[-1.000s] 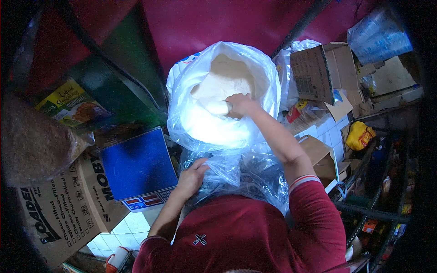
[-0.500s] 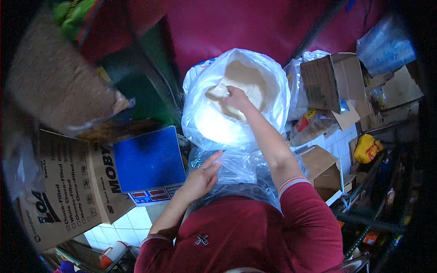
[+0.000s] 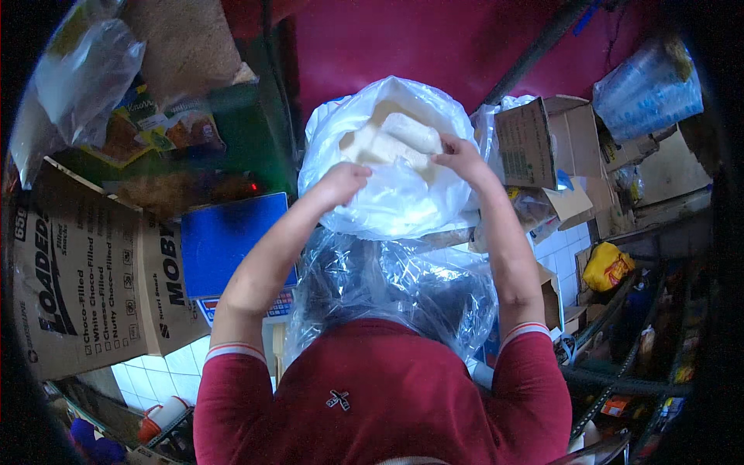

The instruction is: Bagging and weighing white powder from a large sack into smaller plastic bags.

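A big white plastic bag [image 3: 387,209] stands before me, its mouth open over pale off-white powder [image 3: 364,142]. At the left of the near rim, my left hand [image 3: 346,184] has its fingers closed on the plastic. My right hand [image 3: 461,160] is across from it, fingers pinched at the bag's right inner side. A white rounded scoop [image 3: 411,133] lies on the powder, one end against my right fingertips. Whether those fingers also grip the scoop is hard to tell. Loose clear plastic [image 3: 387,275] hangs between the bag and my body.
To the left stands a scale with a blue top [image 3: 236,244], next to a large printed carton [image 3: 93,271]. Opened cardboard boxes [image 3: 570,147] and a blue-tinted plastic pack [image 3: 647,89] crowd the right. A yellow packet [image 3: 607,267] sits by dark metal racks [image 3: 628,364]. Behind is a magenta surface [image 3: 403,39].
My left hand has risen from in front of the bag to its rim and closed on the plastic. My right hand has moved right. The scoop now lies farther right, at a different angle.
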Action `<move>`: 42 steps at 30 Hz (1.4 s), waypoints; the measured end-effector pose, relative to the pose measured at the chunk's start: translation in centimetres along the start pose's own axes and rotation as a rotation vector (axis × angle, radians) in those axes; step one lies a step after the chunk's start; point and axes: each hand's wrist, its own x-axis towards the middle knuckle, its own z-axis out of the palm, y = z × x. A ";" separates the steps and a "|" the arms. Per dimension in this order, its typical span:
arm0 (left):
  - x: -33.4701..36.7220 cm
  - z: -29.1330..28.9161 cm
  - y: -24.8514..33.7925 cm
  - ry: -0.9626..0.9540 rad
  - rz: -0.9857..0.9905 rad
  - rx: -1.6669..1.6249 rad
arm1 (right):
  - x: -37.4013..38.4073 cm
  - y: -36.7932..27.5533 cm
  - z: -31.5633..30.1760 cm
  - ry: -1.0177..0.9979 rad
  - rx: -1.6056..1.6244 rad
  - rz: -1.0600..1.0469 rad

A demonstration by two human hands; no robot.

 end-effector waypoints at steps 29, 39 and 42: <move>-5.0 -4.2 12.4 -0.002 0.336 -0.669 | -3.9 -14.8 -0.7 0.589 -1.316 -0.786; -13.1 -5.0 6.4 0.197 0.259 -0.840 | -3.0 -3.8 2.6 0.231 -1.262 -0.089; -16.0 -4.3 6.4 0.297 0.213 -0.906 | -1.0 -2.5 6.2 0.210 -1.215 -0.172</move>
